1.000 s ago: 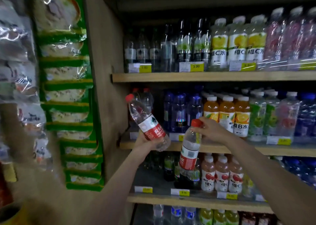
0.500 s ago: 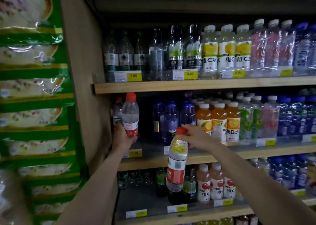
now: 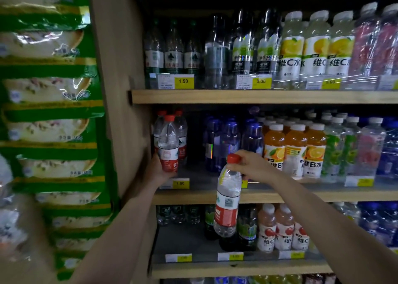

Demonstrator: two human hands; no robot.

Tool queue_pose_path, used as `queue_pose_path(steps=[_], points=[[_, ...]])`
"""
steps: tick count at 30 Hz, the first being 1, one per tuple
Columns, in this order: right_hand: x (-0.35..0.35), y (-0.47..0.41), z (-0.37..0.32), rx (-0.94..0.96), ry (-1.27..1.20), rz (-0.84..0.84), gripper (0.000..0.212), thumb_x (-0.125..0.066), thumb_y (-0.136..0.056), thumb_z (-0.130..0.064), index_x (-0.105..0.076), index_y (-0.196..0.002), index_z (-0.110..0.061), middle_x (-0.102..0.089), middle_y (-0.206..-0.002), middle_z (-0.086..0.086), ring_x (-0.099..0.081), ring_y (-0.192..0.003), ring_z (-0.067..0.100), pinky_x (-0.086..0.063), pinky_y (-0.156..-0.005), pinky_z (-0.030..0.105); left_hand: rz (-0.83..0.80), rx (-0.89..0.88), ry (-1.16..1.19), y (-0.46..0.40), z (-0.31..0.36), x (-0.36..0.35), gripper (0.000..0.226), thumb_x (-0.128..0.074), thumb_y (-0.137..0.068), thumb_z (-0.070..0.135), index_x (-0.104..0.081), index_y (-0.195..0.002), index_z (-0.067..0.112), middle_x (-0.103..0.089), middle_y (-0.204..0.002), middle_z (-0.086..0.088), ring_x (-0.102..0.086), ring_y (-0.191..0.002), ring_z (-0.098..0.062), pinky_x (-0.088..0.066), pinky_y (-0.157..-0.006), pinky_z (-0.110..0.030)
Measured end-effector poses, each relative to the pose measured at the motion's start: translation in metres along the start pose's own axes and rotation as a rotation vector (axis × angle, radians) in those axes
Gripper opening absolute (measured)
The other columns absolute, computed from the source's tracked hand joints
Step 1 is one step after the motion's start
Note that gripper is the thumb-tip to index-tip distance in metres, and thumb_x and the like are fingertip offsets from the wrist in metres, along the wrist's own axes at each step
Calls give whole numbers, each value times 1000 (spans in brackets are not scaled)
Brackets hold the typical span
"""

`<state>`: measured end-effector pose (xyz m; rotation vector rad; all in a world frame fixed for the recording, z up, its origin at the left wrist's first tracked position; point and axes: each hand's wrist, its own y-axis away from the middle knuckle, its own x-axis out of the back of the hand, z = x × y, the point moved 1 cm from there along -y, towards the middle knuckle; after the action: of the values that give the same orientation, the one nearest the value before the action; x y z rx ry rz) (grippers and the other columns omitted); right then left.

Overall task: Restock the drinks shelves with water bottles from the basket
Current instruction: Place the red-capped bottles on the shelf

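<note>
My left hand [image 3: 158, 168] grips the base of a clear water bottle [image 3: 168, 142] with a red cap and red label, upright at the far left of the middle shelf [image 3: 280, 194]. Two like bottles [image 3: 182, 130] stand just behind it. My right hand [image 3: 251, 165] holds a second red-capped water bottle [image 3: 227, 206] by its neck; it hangs in front of the shelf edge, apart from the shelf. The basket is out of view.
Blue bottles [image 3: 228, 141] and orange drinks [image 3: 295, 148] fill the middle shelf to the right, with a dark gap between them and the water bottles. The top shelf [image 3: 258, 96] and lower shelf [image 3: 237, 269] hold more drinks. Green snack bags [image 3: 49, 120] hang left of the wooden side panel [image 3: 120, 89].
My left hand has brought its bottle from tilted in the air to upright on the middle shelf's left end. My right hand's bottle stays hanging. The camera has moved closer.
</note>
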<state>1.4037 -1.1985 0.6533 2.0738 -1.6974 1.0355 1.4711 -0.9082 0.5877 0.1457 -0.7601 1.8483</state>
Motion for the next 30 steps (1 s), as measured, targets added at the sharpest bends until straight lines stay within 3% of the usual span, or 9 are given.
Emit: queue_pose_path(steps=[4,8,10,13,16,21,23,26,30], points=[[5,4,-2,26,-2,-20,31,-64,-86,-30,-56,-110,-12,-66,-107,13,-63,-99,27,-54,-82,43,-68,29,42,9,4,10,79,-87,-59,9,-48,-128,7,-62,-121,-13,-59,-111,-24,-42,-86,-28],[14,5,-8,73,-11,-12,29,-65,-85,-29,-58,-105,-10,-66,-104,18,-63,-100,32,-54,-85,46,202,-125,-121,51,28,2,88,-84,-62,36,-40,-135,18,-54,-126,-2,-51,-113,-16,-38,-90,-23],[18,5,-13,80,-34,-13,30,-67,-84,-28,-57,-105,-10,-65,-105,20,-64,-97,34,-53,-84,52,43,-213,-1,85,38,-20,88,-83,-61,44,-39,-135,25,-48,-130,8,-47,-117,-7,-37,-95,-19],[25,3,-24,126,-58,-17,26,-67,-83,-28,-58,-100,-10,-64,-99,21,-61,-86,27,-54,-80,51,-315,-157,2,125,44,-54,93,-83,-56,50,-39,-134,26,-48,-124,19,-47,-117,0,-34,-85,-7],[31,1,-33,172,-60,-5,21,-68,-82,-32,-59,-95,-19,-67,-101,15,-63,-88,21,-55,-79,42,-420,-154,96,143,48,-73,78,-85,-60,39,-48,-127,27,-61,-117,16,-57,-106,2,-45,-80,-8],[21,8,-28,245,-233,89,18,-68,-80,-38,-59,-95,-34,-68,-102,-4,-63,-98,11,-51,-85,31,-246,-120,175,151,57,-77,62,-83,-64,35,-55,-119,23,-67,-107,12,-61,-94,5,-50,-79,-13],[4,12,-11,196,-334,50,32,-70,-78,-37,-56,-107,-32,-65,-112,-4,-61,-104,12,-52,-86,31,-173,-116,161,149,61,-76,57,-82,-65,34,-55,-114,20,-68,-103,9,-64,-89,0,-53,-76,-20],[-34,18,11,115,-294,-81,52,-80,-69,-28,-52,-112,-27,-64,-116,-4,-60,-105,9,-49,-95,34,-72,-144,124,140,70,-74,51,-82,-63,34,-56,-104,20,-67,-93,10,-64,-81,-3,-48,-62,-12],[-46,-3,3,183,-325,64,62,-84,-63,-20,-57,-119,-17,-68,-112,-3,-64,-101,7,-52,-89,28,-14,-247,12,111,78,-59,63,-81,-62,41,-55,-115,20,-64,-108,6,-60,-95,-5,-49,-77,-20]])
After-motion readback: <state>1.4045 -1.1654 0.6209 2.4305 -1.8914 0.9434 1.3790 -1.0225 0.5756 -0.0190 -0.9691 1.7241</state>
